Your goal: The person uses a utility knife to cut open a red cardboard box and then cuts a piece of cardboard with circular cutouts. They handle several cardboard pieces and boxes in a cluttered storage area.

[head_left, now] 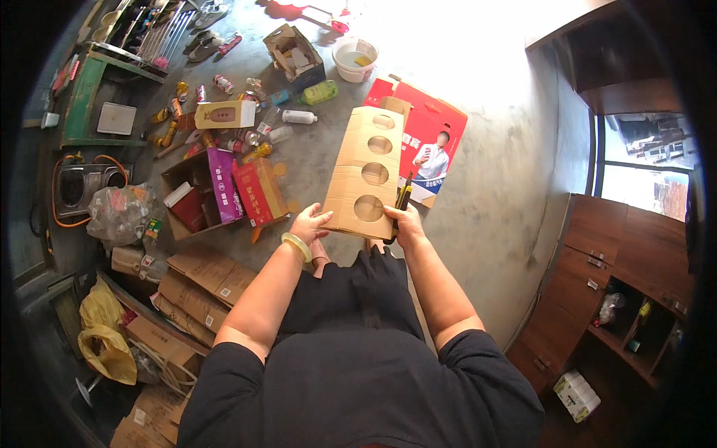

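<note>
A long brown cardboard insert (353,173) with a row of several round holes is held out in front of me, creased across its length. My left hand (307,226), a pale bangle (296,246) at its wrist, grips the near left corner, thumb along the edge. At the near right corner my right hand (408,225) pinches the same piece. A black-and-yellow tool (404,196) also sticks up from the right hand; its exact kind is unclear. Beyond lies a flattened red printed carton (439,134), partly covered by the insert.
To the left, opened boxes (258,196), bottles (299,117) and cans (222,84) litter the floor. A white bucket (355,61) and a dark box (295,60) stand farther off. Flattened cardboard (205,276) is stacked by my left arm; a brown cabinet (597,246) lines the right.
</note>
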A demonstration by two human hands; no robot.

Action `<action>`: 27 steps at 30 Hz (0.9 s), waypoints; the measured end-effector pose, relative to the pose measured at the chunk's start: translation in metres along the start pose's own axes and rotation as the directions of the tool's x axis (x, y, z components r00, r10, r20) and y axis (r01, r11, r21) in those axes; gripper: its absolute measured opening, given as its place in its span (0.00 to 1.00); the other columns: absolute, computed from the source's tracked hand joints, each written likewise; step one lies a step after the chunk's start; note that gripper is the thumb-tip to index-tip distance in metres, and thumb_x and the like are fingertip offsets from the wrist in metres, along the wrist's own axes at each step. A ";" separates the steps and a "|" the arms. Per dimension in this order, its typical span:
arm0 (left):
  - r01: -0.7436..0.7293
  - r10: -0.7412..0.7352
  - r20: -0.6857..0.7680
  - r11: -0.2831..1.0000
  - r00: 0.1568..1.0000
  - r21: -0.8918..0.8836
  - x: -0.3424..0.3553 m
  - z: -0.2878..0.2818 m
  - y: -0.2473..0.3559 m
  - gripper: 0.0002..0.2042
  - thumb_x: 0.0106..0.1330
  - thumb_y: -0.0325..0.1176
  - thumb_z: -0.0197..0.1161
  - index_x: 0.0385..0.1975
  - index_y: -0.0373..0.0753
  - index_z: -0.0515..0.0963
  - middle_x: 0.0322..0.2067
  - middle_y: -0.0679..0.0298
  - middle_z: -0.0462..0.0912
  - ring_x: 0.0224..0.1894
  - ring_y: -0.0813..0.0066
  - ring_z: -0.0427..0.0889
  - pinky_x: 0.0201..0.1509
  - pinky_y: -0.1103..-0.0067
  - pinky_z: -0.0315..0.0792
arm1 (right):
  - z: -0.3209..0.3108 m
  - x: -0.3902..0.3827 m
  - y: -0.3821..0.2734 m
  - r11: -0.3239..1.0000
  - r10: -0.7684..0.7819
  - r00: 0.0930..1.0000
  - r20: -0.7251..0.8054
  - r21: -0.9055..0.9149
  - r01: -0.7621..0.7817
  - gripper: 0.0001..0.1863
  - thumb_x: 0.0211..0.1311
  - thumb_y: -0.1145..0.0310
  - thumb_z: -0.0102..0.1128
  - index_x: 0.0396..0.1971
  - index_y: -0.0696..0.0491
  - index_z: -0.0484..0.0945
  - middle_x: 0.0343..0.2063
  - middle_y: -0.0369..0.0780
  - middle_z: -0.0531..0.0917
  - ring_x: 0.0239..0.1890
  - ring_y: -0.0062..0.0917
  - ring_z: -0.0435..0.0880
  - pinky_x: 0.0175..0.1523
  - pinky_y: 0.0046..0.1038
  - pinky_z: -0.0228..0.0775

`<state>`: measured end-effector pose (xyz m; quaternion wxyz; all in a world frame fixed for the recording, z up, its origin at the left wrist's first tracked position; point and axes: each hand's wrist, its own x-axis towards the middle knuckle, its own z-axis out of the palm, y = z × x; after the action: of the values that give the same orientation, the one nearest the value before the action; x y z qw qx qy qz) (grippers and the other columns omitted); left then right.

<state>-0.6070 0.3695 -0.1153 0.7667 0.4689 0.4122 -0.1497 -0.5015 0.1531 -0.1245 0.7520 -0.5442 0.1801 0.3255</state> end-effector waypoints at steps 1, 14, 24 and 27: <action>-0.004 0.004 0.007 1.000 1.000 0.001 0.009 0.005 -0.002 0.34 0.57 0.35 0.62 0.60 0.32 0.54 0.51 0.60 0.69 0.47 0.72 0.71 0.43 0.77 0.68 | -0.010 0.008 0.001 1.000 -0.017 1.000 -0.013 0.001 0.017 0.15 0.48 0.79 0.58 0.40 0.61 0.73 0.35 0.42 0.80 0.34 0.27 0.80 0.41 0.28 0.73; 0.027 -0.021 -0.050 0.990 0.999 0.141 0.102 0.057 -0.038 0.26 0.55 0.36 0.63 0.53 0.34 0.64 0.43 0.62 0.73 0.43 0.74 0.73 0.42 0.78 0.69 | -0.115 0.110 -0.011 0.990 -0.072 0.960 -0.272 -0.137 0.035 0.16 0.47 0.82 0.57 0.40 0.61 0.72 0.34 0.42 0.80 0.34 0.28 0.81 0.41 0.27 0.74; 0.057 -0.052 -0.039 0.989 0.998 0.136 0.138 0.085 -0.040 0.20 0.57 0.36 0.61 0.47 0.35 0.69 0.41 0.64 0.74 0.41 0.77 0.74 0.41 0.80 0.69 | -0.155 0.157 -0.032 0.994 -0.067 0.940 -0.335 -0.106 0.033 0.16 0.47 0.83 0.55 0.40 0.61 0.72 0.34 0.43 0.80 0.32 0.30 0.81 0.40 0.29 0.75; 0.062 -0.059 -0.025 0.990 0.998 0.128 0.148 0.094 -0.035 0.19 0.57 0.36 0.60 0.47 0.35 0.69 0.40 0.64 0.75 0.40 0.77 0.75 0.40 0.80 0.70 | -0.167 0.169 -0.039 0.995 -0.069 0.943 -0.325 -0.086 0.043 0.15 0.47 0.83 0.56 0.39 0.60 0.73 0.33 0.42 0.80 0.31 0.28 0.80 0.38 0.28 0.74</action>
<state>-0.4910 0.2957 -0.2296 0.7255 0.5063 0.4238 -0.1942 -0.3387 0.0389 -0.2605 0.6987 -0.6246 0.2742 0.2158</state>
